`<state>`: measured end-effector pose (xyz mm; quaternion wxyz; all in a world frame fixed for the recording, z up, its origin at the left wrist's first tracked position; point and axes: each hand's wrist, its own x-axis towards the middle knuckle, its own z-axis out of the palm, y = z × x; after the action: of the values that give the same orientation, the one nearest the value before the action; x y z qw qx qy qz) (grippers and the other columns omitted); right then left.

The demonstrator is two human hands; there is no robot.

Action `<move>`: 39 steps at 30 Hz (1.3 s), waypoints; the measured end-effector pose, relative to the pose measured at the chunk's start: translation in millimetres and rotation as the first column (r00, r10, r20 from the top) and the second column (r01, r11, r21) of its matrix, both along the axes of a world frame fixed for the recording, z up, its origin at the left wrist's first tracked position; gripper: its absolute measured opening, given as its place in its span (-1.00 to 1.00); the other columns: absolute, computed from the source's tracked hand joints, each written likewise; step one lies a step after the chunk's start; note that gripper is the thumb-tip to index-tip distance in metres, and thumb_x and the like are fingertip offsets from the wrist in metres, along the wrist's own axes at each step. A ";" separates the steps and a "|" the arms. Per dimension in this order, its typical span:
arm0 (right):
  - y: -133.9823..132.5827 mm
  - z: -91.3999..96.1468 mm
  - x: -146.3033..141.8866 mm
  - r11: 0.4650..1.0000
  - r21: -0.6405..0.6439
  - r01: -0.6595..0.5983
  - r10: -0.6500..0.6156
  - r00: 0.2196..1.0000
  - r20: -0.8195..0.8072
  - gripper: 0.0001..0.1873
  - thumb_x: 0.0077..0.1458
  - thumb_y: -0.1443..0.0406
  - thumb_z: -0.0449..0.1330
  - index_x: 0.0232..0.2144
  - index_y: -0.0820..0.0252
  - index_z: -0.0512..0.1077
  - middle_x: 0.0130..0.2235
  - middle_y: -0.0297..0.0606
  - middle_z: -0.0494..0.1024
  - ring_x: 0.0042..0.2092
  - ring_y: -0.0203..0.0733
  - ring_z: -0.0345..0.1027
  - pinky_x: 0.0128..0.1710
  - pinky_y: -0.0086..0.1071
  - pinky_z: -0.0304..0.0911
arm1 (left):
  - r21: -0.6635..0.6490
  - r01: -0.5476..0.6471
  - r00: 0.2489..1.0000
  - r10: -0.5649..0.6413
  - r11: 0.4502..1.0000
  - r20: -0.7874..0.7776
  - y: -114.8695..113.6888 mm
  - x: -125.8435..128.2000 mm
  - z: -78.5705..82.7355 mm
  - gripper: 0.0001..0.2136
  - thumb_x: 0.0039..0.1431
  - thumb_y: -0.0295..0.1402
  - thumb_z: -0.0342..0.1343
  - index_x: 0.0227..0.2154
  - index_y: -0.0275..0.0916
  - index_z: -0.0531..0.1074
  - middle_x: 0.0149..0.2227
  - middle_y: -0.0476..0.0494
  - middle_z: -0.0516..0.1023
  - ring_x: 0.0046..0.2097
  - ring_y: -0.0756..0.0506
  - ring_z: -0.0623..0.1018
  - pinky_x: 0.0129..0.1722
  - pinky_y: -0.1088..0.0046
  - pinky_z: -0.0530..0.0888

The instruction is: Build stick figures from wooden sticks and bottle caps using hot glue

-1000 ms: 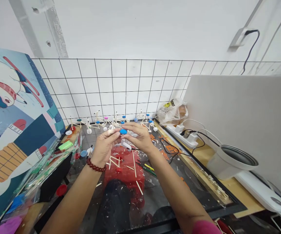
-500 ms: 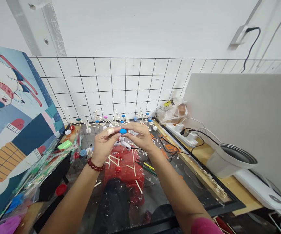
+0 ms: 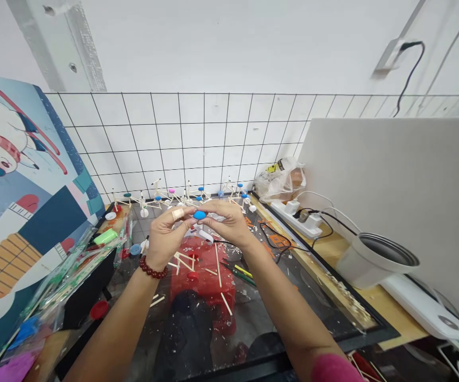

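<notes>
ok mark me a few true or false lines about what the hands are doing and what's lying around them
1. The left hand and right hand both pinch the blue oval piece. True.
2. The bead bracelet is on the right wrist. False: it is on the left wrist.
3. A white power strip lies to the right of the hands. True.
4. The stick models stand inside the white pot. False: they stand in a row at the foot of the tiled wall.
</notes>
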<state>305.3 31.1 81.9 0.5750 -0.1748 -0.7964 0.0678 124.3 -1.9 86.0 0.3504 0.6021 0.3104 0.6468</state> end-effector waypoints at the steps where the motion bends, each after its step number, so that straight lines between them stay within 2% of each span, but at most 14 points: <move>1: 0.1 -0.2 0.1 1.000 -0.003 0.011 -0.011 1.000 0.003 -0.77 0.16 0.23 0.30 -0.10 0.02 0.56 -0.17 -0.24 0.67 -0.13 -0.19 0.55 -0.07 -0.23 0.45 | -0.022 0.026 0.999 -0.025 0.999 0.021 1.2 -0.2 -1.0 -0.74 -0.11 -0.40 0.41 -0.26 -0.12 0.66 -0.23 -0.10 0.66 -0.21 -0.09 0.58 -0.09 0.33 0.54; 3: 0.3 -0.5 0.3 0.999 0.013 0.038 -0.038 0.999 0.000 -0.77 0.17 0.24 0.28 -0.09 0.01 0.56 -0.16 -0.25 0.66 -0.12 -0.19 0.54 -0.06 -0.22 0.45 | -0.080 0.087 0.994 -0.082 0.993 0.071 3.4 -0.4 -2.0 -0.67 -0.15 -0.41 0.43 -0.22 -0.16 0.65 -0.23 -0.11 0.66 -0.25 -0.07 0.58 -0.15 0.36 0.55; 8: 0.1 -0.6 -0.4 0.995 0.068 0.075 -0.076 0.997 0.003 -0.78 0.18 0.27 0.27 -0.10 0.04 0.55 -0.13 -0.20 0.64 -0.07 -0.18 0.53 -0.04 -0.20 0.46 | -0.225 0.200 0.973 -0.166 0.954 0.159 5.7 -0.3 0.1 -0.65 -0.20 -0.39 0.46 -0.24 -0.21 0.64 -0.26 -0.14 0.67 -0.24 -0.08 0.60 -0.19 0.38 0.54; 13: -2.3 -0.4 -2.7 0.985 0.127 0.121 -0.128 0.990 0.052 -0.77 0.20 0.31 0.24 -0.08 0.03 0.52 -0.05 -0.19 0.59 -0.01 -0.18 0.49 -0.01 -0.17 0.45 | -0.277 0.267 0.960 -0.231 0.923 0.156 4.9 2.4 0.6 -0.67 -0.20 -0.36 0.46 -0.27 -0.21 0.65 -0.27 -0.12 0.67 -0.27 -0.05 0.58 -0.23 0.44 0.52; 18: -3.9 -0.6 -4.6 0.984 0.142 0.107 -0.117 0.991 0.069 -0.74 0.19 0.36 0.22 -0.06 0.06 0.50 -0.03 -0.17 0.57 0.00 -0.16 0.47 0.01 -0.13 0.43 | -0.290 0.251 0.966 -0.220 0.924 0.133 1.8 5.0 1.5 -0.79 -0.17 -0.28 0.45 -0.44 -0.24 0.64 -0.42 -0.06 0.63 -0.37 0.00 0.52 -0.29 0.47 0.47; 32: -9.2 3.4 -8.6 0.964 0.231 0.130 -0.153 0.985 0.082 -0.77 0.22 0.35 0.22 -0.07 0.07 0.49 -0.06 -0.19 0.57 -0.01 -0.19 0.47 -0.01 -0.17 0.43 | -0.241 0.257 0.964 -0.230 0.936 0.135 1.7 0.2 2.4 -0.80 -0.13 -0.29 0.44 -0.40 -0.21 0.66 -0.36 -0.07 0.67 -0.34 -0.01 0.56 -0.28 0.47 0.51; 39: -8.3 2.2 -8.3 0.965 0.223 0.134 -0.157 0.984 0.088 -0.77 0.21 0.35 0.22 -0.07 0.06 0.48 -0.05 -0.19 0.57 0.00 -0.19 0.47 -0.02 -0.17 0.43 | -0.245 0.247 0.967 -0.222 0.937 0.125 1.6 0.5 4.0 -0.82 -0.15 -0.31 0.46 -0.43 -0.20 0.66 -0.43 -0.03 0.66 -0.37 0.03 0.55 -0.31 0.54 0.51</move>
<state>297.0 22.8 84.1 0.5514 -0.1726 -0.8131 -0.0711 124.8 -0.3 90.0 0.5151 0.5522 0.3010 0.5824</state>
